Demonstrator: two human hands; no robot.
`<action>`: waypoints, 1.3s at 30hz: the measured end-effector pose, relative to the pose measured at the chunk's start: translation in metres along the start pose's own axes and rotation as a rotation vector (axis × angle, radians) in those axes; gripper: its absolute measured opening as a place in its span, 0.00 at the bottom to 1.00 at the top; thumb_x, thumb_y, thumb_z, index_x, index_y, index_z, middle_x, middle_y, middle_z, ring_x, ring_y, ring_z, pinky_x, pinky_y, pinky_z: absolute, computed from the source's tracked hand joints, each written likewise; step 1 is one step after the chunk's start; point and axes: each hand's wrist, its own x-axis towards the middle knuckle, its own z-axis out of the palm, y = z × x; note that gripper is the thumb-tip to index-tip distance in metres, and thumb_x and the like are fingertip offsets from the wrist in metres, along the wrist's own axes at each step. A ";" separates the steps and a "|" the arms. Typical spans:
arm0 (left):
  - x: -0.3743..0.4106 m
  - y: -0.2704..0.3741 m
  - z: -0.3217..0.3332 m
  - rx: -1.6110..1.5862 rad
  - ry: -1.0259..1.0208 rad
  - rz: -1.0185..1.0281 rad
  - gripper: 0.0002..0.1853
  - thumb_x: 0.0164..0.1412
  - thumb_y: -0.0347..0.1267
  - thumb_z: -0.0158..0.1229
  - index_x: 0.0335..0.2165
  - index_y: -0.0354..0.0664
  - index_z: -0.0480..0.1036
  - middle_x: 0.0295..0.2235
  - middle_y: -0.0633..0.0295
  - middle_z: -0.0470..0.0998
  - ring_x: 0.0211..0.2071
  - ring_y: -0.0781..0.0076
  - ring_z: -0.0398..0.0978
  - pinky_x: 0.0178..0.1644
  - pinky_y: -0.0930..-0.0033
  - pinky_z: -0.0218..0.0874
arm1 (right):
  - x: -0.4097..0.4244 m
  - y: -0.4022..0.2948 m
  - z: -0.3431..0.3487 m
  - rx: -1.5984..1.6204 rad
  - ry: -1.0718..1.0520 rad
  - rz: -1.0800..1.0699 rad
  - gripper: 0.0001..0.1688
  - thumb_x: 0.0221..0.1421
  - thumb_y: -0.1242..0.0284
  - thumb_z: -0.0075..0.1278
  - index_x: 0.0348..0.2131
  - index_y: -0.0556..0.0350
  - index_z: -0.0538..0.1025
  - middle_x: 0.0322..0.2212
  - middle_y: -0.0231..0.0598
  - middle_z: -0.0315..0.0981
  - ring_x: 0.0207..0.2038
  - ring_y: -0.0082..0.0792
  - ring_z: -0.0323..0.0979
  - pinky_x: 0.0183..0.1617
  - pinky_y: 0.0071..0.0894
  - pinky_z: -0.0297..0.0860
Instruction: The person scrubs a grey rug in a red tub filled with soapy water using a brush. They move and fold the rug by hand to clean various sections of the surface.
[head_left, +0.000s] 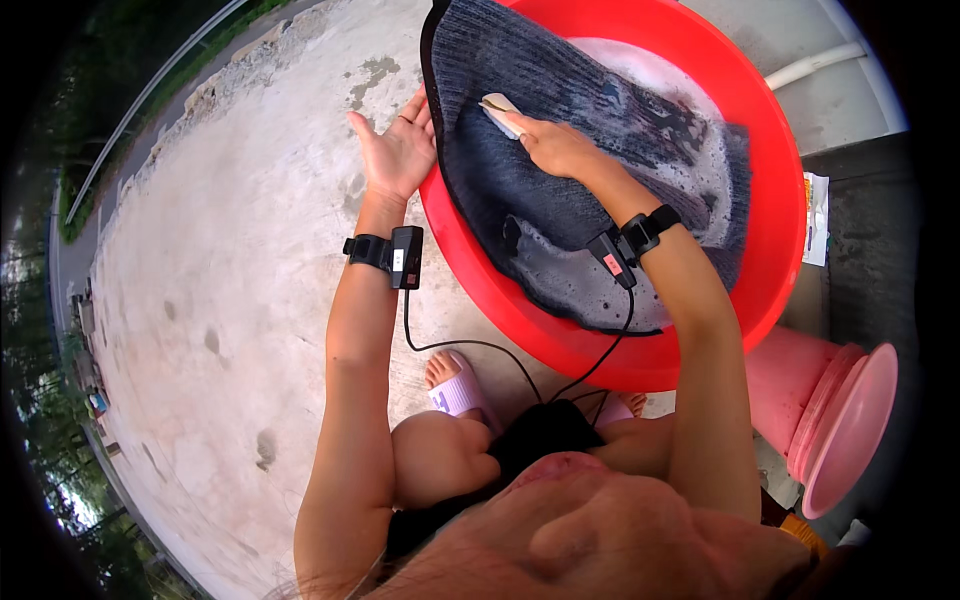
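A dark grey ribbed mat (540, 97) with a black edging lies across a large red plastic basin (772, 217). Soapy water (577, 281) with white foam shows around and on the mat. My right hand (559, 142) grips a pale scrubbing brush (501, 112), its bristles against the mat's upper left part. Beside the basin's left rim, my left hand (403, 146) is palm up with its fingers apart. Its fingertips go behind the overhanging mat edge, so I cannot tell whether they support it.
A pink plastic bucket (787, 390) stands right of the basin, with a round pink basin (851, 431) at its mouth. A printed packet (816, 217) is by the basin's right rim. Cables (465, 345) run from both wrist devices. My slippered foot (454, 382) is on the concrete floor (225, 300).
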 end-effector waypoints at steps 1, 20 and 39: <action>-0.001 -0.001 -0.001 -0.030 -0.028 -0.007 0.64 0.48 0.78 0.25 0.59 0.30 0.57 0.57 0.50 0.66 0.57 0.57 0.64 0.64 0.61 0.52 | 0.002 0.000 0.003 -0.018 -0.020 0.009 0.29 0.67 0.63 0.35 0.65 0.20 0.55 0.53 0.49 0.70 0.53 0.54 0.69 0.57 0.49 0.65; -0.011 -0.011 0.012 -0.081 -0.089 -0.014 0.67 0.45 0.80 0.24 0.64 0.35 0.49 0.64 0.49 0.55 0.64 0.54 0.53 0.67 0.60 0.43 | -0.046 0.086 -0.020 -0.107 0.033 0.065 0.27 0.65 0.58 0.38 0.61 0.13 0.61 0.47 0.47 0.74 0.50 0.52 0.71 0.54 0.49 0.67; -0.001 -0.034 0.010 1.413 0.306 0.450 0.25 0.56 0.26 0.59 0.52 0.28 0.66 0.44 0.52 0.77 0.44 0.68 0.75 0.51 0.68 0.64 | -0.066 0.129 -0.028 -0.065 0.070 0.104 0.27 0.64 0.56 0.38 0.61 0.15 0.62 0.49 0.41 0.74 0.50 0.50 0.72 0.54 0.47 0.67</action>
